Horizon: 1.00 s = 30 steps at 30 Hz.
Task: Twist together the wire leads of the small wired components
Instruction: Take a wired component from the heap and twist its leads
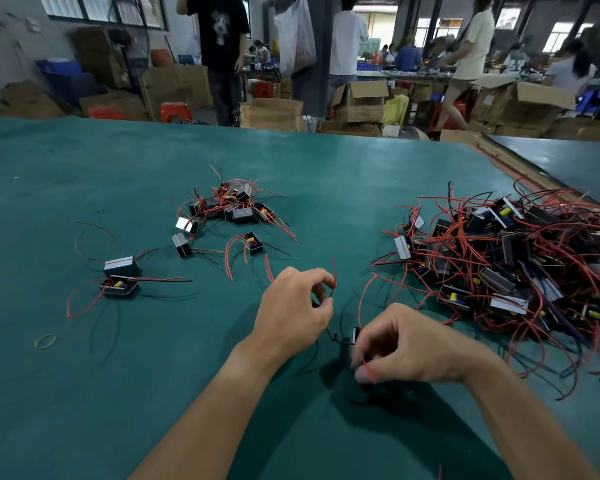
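While both hands work close together over the green table [84,393], the right hand [406,344] pinches a small black component [355,342] between thumb and fingers, a red lead [363,299] arching up from it. The left hand [291,306], just beside it, closes thumb and forefinger on the ends of wire, another red lead [333,275] rising past its fingertips and a thin black lead [331,336] running between the two hands. This looks like the twisting step itself, on a single unit; whether the strands are already wound is too small to tell. The next move likely calls for rolling the pinched ends between the fingertips while the right hand keeps the body steady.

Farther left, two components [120,277] lie together with leads splayed, a rubber band [45,341] nearer the person. Beyond the hands sits a small cluster [229,209] of units, and to the right a large tangled pile [513,271], probably the supply. Cardboard boxes [271,114] and standing people [222,46] fill the background.
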Motion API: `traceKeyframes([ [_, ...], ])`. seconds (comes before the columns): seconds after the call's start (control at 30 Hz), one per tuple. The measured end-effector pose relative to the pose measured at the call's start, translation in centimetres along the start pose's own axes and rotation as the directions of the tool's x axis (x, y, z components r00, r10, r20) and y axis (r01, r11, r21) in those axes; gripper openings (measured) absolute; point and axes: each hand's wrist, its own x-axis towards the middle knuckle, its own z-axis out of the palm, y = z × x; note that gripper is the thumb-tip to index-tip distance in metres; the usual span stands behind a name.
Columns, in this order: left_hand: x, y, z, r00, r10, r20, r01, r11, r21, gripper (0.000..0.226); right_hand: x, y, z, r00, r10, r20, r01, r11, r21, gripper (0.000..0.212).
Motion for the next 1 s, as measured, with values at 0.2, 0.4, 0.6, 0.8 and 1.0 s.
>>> traceKeyframes([
  [0.2,0.0,0.1,-0.3,0.998,0.038,0.054,-0.032,0.992,-0.124,0.034,0.4,-0.2,-0.2,0.942,-0.037,-0.332,0.065,0.995,0.074,0.01],
  [0.4,0.2,0.1,0.2,0.996,0.074,0.055,-0.064,0.986,-0.155,0.013,1.0,0.1,-0.1,0.848,0.033,-0.529,0.065,0.984,0.166,0.017],
  [0.6,0.0,0.4,0.3,0.985,0.101,0.136,-0.042,0.924,-0.38,0.028,1.3,0.4,0.0,0.796,0.038,-0.605,0.068,0.986,0.15,0.018],
  [0.8,0.0,0.4,0.6,0.976,0.087,0.202,0.014,0.891,-0.453,0.037,1.5,0.3,0.2,0.776,0.026,-0.631,0.12,0.975,0.188,0.013],
  [1.0,0.0,0.4,0.6,0.97,0.069,0.235,0.035,0.911,-0.411,0.035,1.5,0.1,0.3,0.743,-0.047,-0.668,0.145,0.985,0.092,0.018],
])
